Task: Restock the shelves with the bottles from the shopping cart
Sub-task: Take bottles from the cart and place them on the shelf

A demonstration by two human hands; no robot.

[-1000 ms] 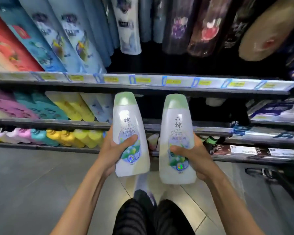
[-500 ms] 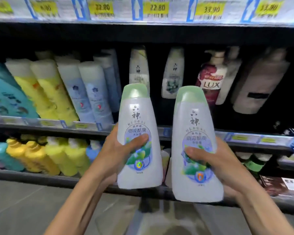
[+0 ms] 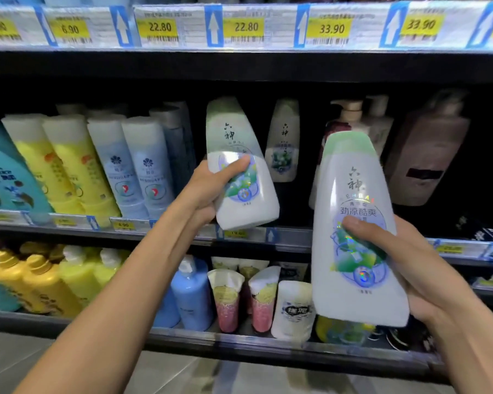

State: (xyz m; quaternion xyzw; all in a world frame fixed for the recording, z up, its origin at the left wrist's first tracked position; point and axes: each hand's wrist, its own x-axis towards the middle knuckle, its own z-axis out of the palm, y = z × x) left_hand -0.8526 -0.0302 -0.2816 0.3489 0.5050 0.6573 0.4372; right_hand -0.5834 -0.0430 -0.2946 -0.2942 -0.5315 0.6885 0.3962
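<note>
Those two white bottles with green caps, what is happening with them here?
A person is restocking a shop shelf. The left hand grips one white bottle and holds it tilted at the middle shelf, beside a matching bottle that stands there. The right hand grips a second white bottle nearer the camera, not yet at the shelf. Neither bottle is set down.

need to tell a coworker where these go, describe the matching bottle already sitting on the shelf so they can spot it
Look at the middle shelf, in the dark gap right of the pale blue tubes. The shelved bottle stands upright, deep in that gap. It is white with a pale green cap, unlike the pump bottles to its right.
</note>
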